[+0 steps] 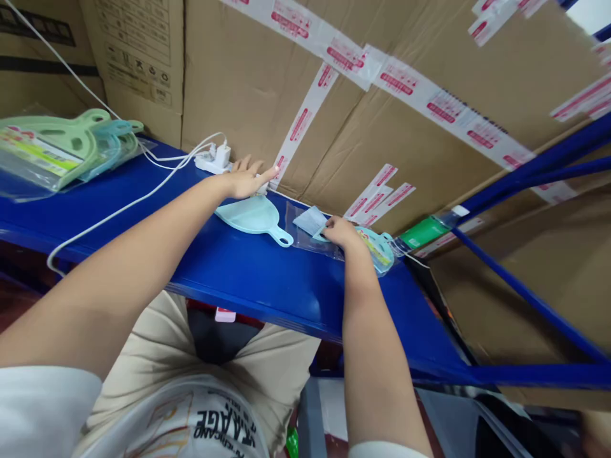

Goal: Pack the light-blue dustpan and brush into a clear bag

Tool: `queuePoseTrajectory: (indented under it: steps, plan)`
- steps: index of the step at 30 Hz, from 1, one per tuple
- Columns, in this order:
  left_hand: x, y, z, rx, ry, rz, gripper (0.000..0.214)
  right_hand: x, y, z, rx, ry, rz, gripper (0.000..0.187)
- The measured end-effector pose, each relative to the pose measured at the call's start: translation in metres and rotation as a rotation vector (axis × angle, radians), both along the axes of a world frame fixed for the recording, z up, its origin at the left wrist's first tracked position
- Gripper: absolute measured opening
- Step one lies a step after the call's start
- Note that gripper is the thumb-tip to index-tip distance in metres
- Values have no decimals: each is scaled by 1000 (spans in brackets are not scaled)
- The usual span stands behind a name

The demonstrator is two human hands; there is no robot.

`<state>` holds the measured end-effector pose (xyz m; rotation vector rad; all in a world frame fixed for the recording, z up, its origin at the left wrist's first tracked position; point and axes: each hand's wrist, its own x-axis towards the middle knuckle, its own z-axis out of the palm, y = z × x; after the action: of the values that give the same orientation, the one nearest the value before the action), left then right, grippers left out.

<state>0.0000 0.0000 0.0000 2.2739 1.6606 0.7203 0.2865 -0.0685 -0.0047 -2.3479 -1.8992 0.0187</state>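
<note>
A light blue dustpan [252,215] lies on the blue shelf, its looped handle pointing right. My left hand [245,179] is over its far edge, fingers spread, beside a white power strip [210,165]; whether it touches the dustpan I cannot tell. Further right, my right hand [340,230] has its fingers curled at the edge of a pale blue flat piece [310,221], which lies on clear plastic wrapping. The fingertips are partly hidden. Just right of that hand is another light blue dustpan [382,247] with a colourful label, in clear plastic.
Bagged green and blue dustpans [71,143] lie at the left end of the blue shelf [258,273]. White cables [124,207] cross the shelf. A large taped cardboard box [238,76] stands behind. A green-labelled bottle [427,230] lies by the blue frame bars [525,292] at right.
</note>
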Motion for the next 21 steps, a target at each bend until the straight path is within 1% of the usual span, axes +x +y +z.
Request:
queuePoseTrajectory:
  steps: [2, 3, 6, 8, 10, 12, 14, 16, 18, 21]
  plan:
    - [2, -7, 4, 5, -71, -16, 72, 0, -1, 0, -12, 1, 1, 26]
    - [2, -10, 6, 42, -103, -28, 69, 0, -1, 0, -17, 0, 0, 28]
    - [4, -17, 13, 182, -198, -105, 52, 0, -2, 0, -26, 3, -12, 30]
    - [5, -18, 16, 232, -241, -164, 41, 1, -1, 0, -29, 5, -18, 26]
    - [6, -19, 18, 229, -270, -196, 35, 2, 0, -1, -17, -1, -14, 21]
    - [6, -20, 19, 210, -301, -190, 28, 2, 0, -1, -1, -6, -12, 18]
    - [6, -23, 21, 197, -339, -177, 22, 3, 1, -1, 7, 3, -15, 19]
    - [7, -25, 22, 198, -359, -192, 19, 2, 0, -1, 5, 23, -22, 21]
    - [7, -27, 23, 199, -351, -219, 18, 3, 0, -1, -1, 42, -25, 24]
    - [6, -27, 22, 176, -313, -198, 16, 4, 0, -1, -5, 58, -24, 24]
